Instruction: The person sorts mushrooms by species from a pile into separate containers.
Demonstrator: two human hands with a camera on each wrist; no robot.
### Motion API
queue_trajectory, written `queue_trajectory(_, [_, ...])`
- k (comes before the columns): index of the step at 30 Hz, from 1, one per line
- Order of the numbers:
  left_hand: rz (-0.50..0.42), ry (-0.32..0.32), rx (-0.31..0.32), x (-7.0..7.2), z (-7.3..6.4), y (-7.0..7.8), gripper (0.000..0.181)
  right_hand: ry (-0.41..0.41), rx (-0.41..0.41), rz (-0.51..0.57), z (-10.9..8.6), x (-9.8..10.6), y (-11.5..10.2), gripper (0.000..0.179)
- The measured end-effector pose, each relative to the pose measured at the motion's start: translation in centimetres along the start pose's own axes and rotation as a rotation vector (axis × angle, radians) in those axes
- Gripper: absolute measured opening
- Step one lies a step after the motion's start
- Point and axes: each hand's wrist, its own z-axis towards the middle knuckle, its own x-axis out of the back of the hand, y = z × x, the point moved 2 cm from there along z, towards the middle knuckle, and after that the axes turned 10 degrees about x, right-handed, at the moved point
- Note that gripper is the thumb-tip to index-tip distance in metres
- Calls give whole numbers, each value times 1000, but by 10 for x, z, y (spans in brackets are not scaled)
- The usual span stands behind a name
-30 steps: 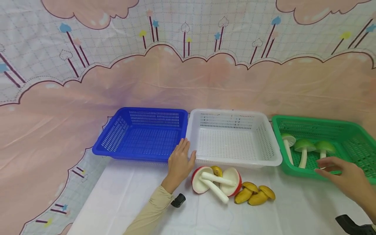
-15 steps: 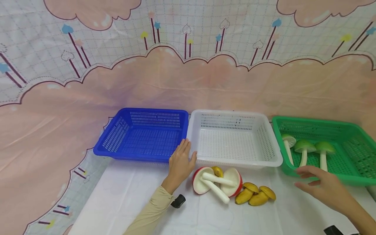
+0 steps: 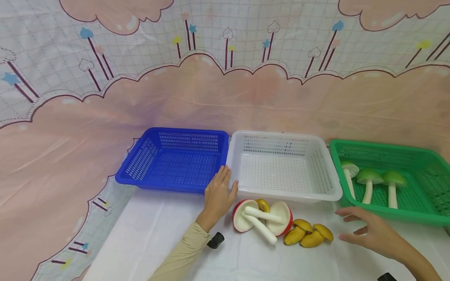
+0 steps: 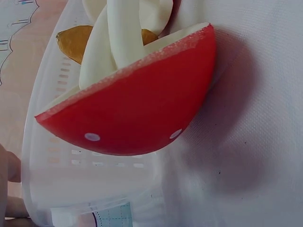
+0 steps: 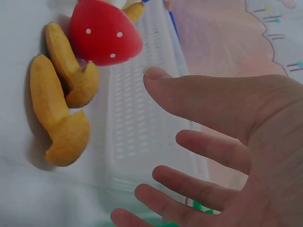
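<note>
My left hand [image 3: 218, 197] lies with straight fingers at the front edges of the blue basket [image 3: 142, 183] and the white basket [image 3: 281, 194], where the two meet. My right hand [image 3: 369, 230] hovers over the table in front of the green basket [image 3: 397, 214], fingers spread and nothing between them. Two red-capped mushrooms [image 3: 261, 225] lie with crossed white stems between the hands; one red cap [image 4: 137, 104] fills the left wrist view. Beside them are two yellow-brown mushrooms [image 3: 312, 239], nearest my right hand. Another yellow piece [image 3: 263, 205] is partly hidden behind the red ones.
Several green-capped mushrooms [image 3: 370, 177] lie in the green basket. The three baskets stand in a row along the back of the white-covered table [image 3: 267, 265]. A patterned cloth [image 3: 246, 101] hangs behind them.
My right hand has moved left, away from the green basket toward the yellow-brown mushrooms. The left hand stays at the basket edges. The whole view has shifted slightly.
</note>
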Motion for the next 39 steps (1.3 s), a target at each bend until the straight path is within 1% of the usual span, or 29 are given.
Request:
queue_trajectory(4, [-2, 10, -11, 0, -1, 0, 43, -17, 18, 78, 1, -7, 2, 54])
queue_trajectory(7, [4, 34, -21, 0, -1, -1, 42, -21, 43, 119, 4, -13, 4, 54])
queue_trajectory(10, [8, 48, -25, 0, 0, -2, 42, -33, 48, 144, 7, -19, 8, 54])
queue_trajectory(12, [7, 41, -24, -1, 0, -2, 43, -39, 41, 165, 9, -24, 11, 53])
queue_trajectory(17, [11, 19, -21, -3, -1, -3, 44, -22, 76, 196, 11, -33, 17, 49])
queue_trajectory(20, [20, 26, -27, -4, -2, -3, 44, -13, 91, 214, 13, -38, 20, 48])
queue_trajectory(22, [20, 36, -32, -5, -2, -3, 44, -19, 83, 225, 14, -40, 22, 47])
queue_trajectory(28, [25, 56, -41, -5, -1, -2, 43, -76, 25, 285, 21, -46, 31, 48])
queue_trajectory(32, [30, 54, -35, -5, -1, -3, 42, -114, 9, 305, 25, -51, 35, 47])
queue_trajectory(35, [27, 44, -25, -6, -1, -4, 42, -120, -6, 305, 27, -54, 38, 44])
queue_trajectory(39, [21, 41, -22, -7, -1, -3, 42, -106, -37, 308, 25, -55, 39, 40])
